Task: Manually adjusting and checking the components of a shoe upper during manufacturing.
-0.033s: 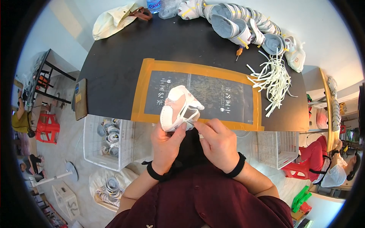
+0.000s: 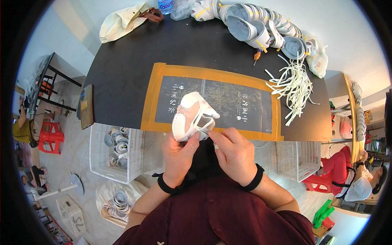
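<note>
A small white and pink shoe upper (image 2: 188,117) is held up over the near edge of the table, its toe toward the left and its opening to the right. My left hand (image 2: 178,159) is closed around its lower side, thumb on the edge by the opening. At that opening, the fingers of my right hand (image 2: 237,154) are pinched together. A bit of white shoelace (image 2: 217,147) shows below the right index finger; the rest of it is hidden. White straps cross the upper's throat.
A bundle of white laces (image 2: 295,87) lies at right on the dark table (image 2: 134,53), near an orange-handled awl (image 2: 257,56). Stacked shoe uppers (image 2: 245,28) line the back. A phone (image 2: 86,107) sits at the left edge. White crates (image 2: 136,157) stand below.
My right fingers have shifted very slightly, and a white lace end now shows beneath them. The shoe upper and my left hand stay in place.
</note>
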A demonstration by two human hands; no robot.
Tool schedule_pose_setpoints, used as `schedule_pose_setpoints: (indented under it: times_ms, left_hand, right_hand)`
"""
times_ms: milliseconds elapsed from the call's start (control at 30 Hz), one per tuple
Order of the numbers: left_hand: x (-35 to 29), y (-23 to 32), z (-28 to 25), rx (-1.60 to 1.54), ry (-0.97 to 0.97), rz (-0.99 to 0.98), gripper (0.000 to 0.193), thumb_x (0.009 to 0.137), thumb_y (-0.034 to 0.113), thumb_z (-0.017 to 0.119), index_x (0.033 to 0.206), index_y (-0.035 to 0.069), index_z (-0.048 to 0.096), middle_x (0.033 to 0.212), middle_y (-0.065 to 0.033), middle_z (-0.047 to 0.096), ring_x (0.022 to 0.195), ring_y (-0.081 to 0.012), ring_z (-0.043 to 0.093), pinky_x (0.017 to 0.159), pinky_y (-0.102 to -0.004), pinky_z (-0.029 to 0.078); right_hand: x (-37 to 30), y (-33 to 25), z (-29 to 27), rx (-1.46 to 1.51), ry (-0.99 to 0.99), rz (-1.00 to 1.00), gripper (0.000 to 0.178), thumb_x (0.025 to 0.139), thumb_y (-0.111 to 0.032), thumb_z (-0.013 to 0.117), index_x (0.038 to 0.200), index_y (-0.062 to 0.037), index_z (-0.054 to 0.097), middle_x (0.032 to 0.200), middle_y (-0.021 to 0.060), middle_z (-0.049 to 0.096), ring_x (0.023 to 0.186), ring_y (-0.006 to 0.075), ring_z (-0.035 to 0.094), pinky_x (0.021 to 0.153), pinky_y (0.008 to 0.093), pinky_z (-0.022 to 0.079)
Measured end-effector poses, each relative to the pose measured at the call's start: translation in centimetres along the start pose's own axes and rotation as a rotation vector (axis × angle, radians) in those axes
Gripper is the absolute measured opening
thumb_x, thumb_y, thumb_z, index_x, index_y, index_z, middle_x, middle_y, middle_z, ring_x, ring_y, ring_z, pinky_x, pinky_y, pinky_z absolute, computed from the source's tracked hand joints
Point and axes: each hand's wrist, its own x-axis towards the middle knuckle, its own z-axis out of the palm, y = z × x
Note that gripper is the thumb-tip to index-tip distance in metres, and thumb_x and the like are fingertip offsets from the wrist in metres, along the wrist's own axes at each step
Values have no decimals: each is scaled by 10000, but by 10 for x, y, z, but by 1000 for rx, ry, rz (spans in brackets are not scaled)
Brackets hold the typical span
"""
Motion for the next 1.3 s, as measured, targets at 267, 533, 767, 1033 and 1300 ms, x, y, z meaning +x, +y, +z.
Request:
schedule_pose_setpoints:
  times_ms: [267,533,767,1033,1300]
  left_hand:
    - [2,-5,0,-45,1,14,252,912,33,663,1159,13,621,1002,13,646,829,-26,535,727,-203,446]
    - [10,-7,1,26,-17,35,223,914,42,663,1131,0,629,977,9,643,808,-32,534,692,-208,446]
    - [18,-15,0,444,35,203,145,867,101,690,946,17,603,826,-103,580,718,-214,572,650,-325,455]
    - [21,-30,0,457,32,242,130,880,92,660,973,6,632,838,-133,595,727,-277,600,661,-345,472]
    - [36,-12,-3,-11,-88,-69,295,943,39,604,1233,-13,596,1134,-43,650,1027,-116,599,903,-291,490]
  right_hand:
    - [1,0,3,13,10,-4,417,698,31,658,1089,-110,686,882,74,567,741,252,619,621,360,515]
    - [9,3,4,24,-38,23,406,713,31,644,1096,-99,670,912,80,575,760,268,630,627,368,520]
    - [31,3,2,-218,-122,-191,160,787,-75,597,943,-72,565,878,78,543,680,242,628,542,365,524]
    - [33,4,13,-241,-106,-171,148,793,-102,586,933,-70,551,848,75,526,650,214,623,508,337,515]
    - [30,0,-38,-14,-119,-59,190,825,-109,643,1010,-89,608,854,75,587,669,252,637,558,338,512]
